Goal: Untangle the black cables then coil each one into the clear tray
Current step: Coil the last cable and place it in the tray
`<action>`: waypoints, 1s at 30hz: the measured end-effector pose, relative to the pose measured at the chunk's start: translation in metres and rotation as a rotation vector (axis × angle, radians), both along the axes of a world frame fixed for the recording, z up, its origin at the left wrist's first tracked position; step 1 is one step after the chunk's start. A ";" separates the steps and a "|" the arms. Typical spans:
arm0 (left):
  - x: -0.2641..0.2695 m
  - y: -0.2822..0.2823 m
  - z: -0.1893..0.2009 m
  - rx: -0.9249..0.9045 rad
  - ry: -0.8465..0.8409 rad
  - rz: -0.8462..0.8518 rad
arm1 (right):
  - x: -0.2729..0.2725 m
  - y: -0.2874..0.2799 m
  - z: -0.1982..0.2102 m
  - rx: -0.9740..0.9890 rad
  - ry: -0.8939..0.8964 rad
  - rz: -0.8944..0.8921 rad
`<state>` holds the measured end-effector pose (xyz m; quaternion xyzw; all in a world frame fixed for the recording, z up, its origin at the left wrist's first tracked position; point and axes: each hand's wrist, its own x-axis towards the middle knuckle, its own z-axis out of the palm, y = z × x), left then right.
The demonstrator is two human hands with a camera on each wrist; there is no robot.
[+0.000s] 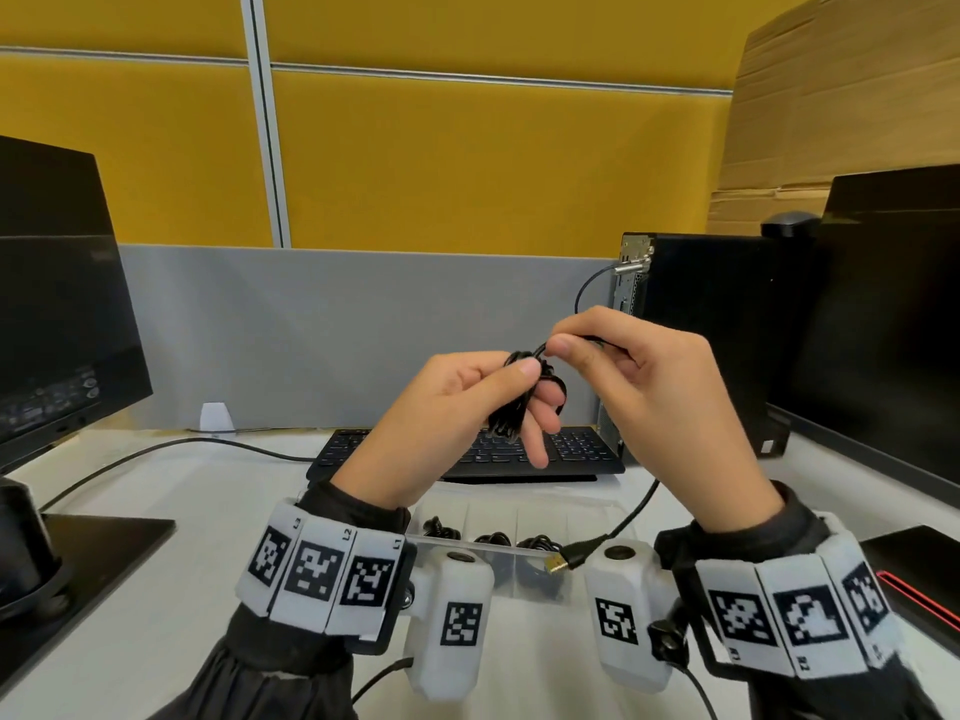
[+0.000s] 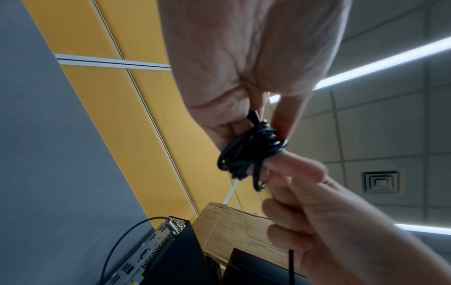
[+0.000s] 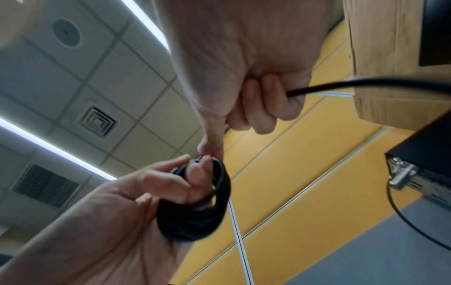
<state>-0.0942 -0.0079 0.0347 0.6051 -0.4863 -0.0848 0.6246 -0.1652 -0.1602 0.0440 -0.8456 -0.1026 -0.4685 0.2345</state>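
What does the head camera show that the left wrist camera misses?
Only the head view shows the clear tray with coiled cables in it, the keyboard and the cable's loose USB plug. Only the left wrist view shows the ceiling lights and a vent. Both show the left hand holding the black cable coil and the right hand pinching its strand.

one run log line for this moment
left hand: holds cable coil | right hand: pinches cable end | tray: some coils inside

black keyboard (image 1: 519,452), two monitors (image 1: 57,304), computer tower (image 1: 701,314), cardboard (image 1: 831,96)
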 end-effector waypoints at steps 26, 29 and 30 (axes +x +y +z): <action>-0.003 0.005 0.001 -0.020 0.098 -0.136 | 0.008 0.005 -0.007 0.130 0.309 0.314; 0.002 0.003 -0.001 -0.081 0.162 -0.112 | 0.004 0.006 -0.005 0.258 0.417 0.451; 0.003 0.001 -0.001 -0.083 0.174 -0.097 | 0.004 0.006 -0.004 0.232 0.421 0.429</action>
